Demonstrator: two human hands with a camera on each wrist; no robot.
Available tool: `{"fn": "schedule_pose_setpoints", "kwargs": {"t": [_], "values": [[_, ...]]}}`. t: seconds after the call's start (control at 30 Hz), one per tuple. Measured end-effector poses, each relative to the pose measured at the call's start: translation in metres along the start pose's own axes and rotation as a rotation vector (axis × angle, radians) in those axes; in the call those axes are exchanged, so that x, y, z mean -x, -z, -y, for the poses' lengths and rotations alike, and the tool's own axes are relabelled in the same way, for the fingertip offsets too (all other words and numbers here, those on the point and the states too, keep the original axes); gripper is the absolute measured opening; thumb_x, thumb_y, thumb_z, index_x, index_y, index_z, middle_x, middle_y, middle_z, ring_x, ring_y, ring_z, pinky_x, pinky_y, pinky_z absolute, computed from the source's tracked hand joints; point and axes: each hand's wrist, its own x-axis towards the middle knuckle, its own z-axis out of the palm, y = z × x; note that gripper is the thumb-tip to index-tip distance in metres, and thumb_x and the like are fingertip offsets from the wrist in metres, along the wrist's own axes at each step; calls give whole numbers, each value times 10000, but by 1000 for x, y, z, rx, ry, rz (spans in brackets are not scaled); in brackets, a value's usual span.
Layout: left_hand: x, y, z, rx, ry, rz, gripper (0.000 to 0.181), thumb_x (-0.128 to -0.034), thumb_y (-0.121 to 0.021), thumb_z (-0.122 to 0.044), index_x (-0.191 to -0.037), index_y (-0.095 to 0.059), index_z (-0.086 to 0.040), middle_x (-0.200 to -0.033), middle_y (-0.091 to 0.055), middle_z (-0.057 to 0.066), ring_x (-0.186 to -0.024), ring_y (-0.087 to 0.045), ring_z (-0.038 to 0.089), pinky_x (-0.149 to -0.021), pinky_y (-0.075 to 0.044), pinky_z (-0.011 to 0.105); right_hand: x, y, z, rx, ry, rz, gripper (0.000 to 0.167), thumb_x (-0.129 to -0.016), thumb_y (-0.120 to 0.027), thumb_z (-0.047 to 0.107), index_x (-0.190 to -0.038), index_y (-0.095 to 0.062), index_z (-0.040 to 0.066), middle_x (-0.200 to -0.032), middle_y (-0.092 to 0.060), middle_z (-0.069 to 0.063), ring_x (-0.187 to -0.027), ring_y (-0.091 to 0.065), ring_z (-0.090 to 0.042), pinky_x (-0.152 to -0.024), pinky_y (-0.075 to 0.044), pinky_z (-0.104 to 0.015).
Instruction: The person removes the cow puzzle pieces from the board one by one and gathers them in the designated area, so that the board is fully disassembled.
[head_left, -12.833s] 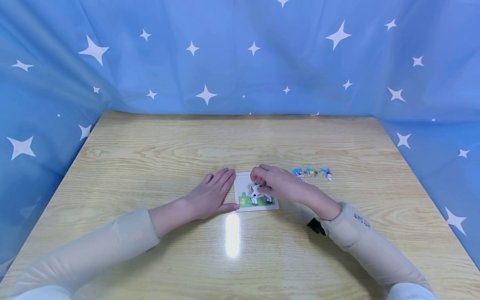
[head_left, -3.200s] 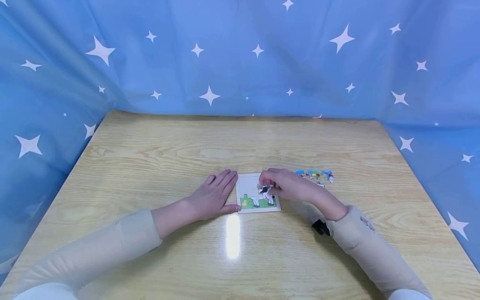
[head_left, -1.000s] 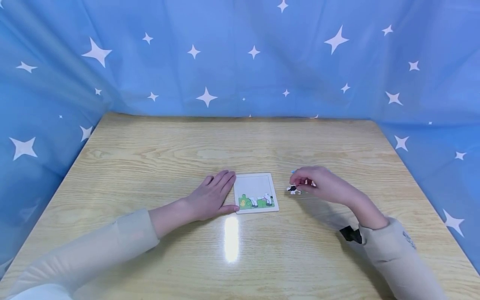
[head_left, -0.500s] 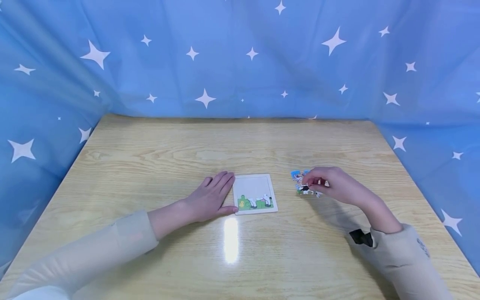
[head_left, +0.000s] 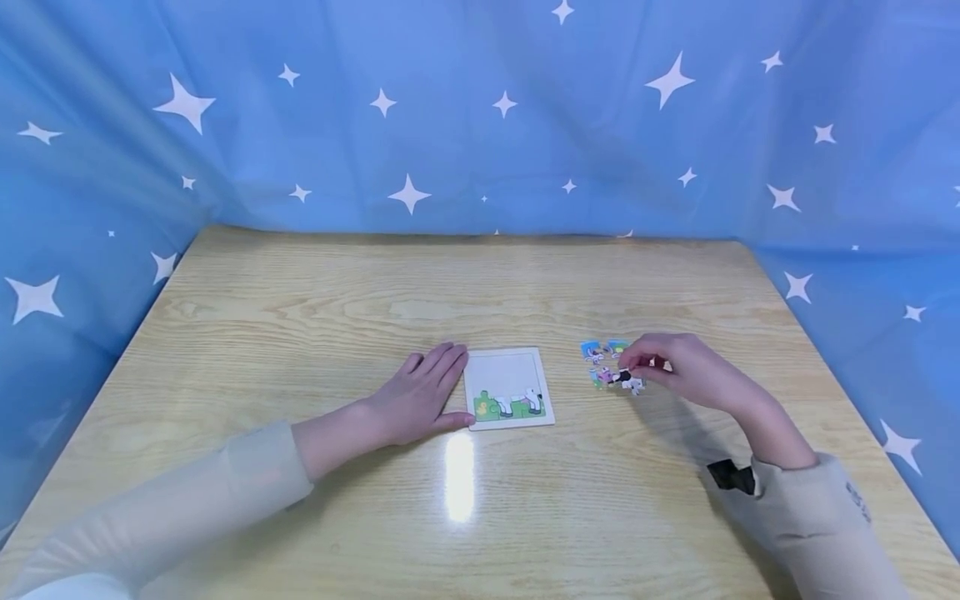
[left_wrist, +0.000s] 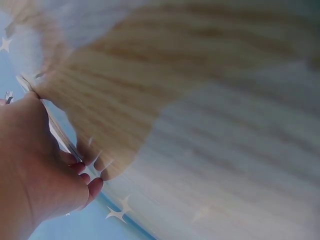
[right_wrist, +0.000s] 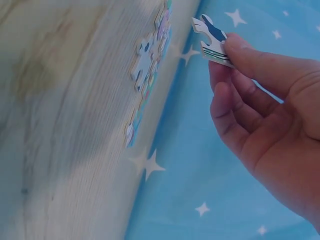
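So just the bottom row (head_left: 508, 407) was in the puzzle tray (head_left: 501, 369), midway between the counter's (head_left: 337, 500) side edges, rest left to fill. Left hand (head_left: 416, 398) rested straight fingers (head_left: 450, 365) against it; right hand (head_left: 690, 371) pinched a black-and-white piece (right_wrist: 213, 31) near loose pieces (head_left: 592, 351).

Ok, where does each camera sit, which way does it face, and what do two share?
Head: on the head, facing forward and down at the table and puzzle tray; left hand, right hand and forearms show.
Left wrist: on that wrist, looking along the left hand towards the starred curtain; only that hand plainly shows.
Right wrist: on that wrist, looking past the right hand, which pinches a puzzle piece, at loose pieces and curtain.
Head and right wrist share that hand and those pieces.
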Motion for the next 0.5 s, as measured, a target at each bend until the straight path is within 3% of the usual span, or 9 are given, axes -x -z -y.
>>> {"fn": "schedule_pose_setpoints", "kwargs": {"t": [0.23, 0.5], "values": [[0, 0, 0, 0, -4, -10, 914, -1134, -549, -538, -1689, -255, 126, -1779, -250, 283, -1649, -237, 461, -1242, -329, 642, 7, 3, -12, 18, 14, -40, 252, -915, -820, -120, -1049, -797, 92, -991, -747, 88, -823, -610, 25, -681, -543, -266], [1, -1, 1, 4, -4, -9, 914, -1135, -548, -537, -1690, -250, 126, -1779, -247, 284, -1650, -234, 461, -1246, -324, 648, 15, 4, -23, 28, -12, -20, 253, -919, -812, -127, -1052, -791, 88, -976, -726, 108, -807, -585, 30, -668, -530, -273]]}}
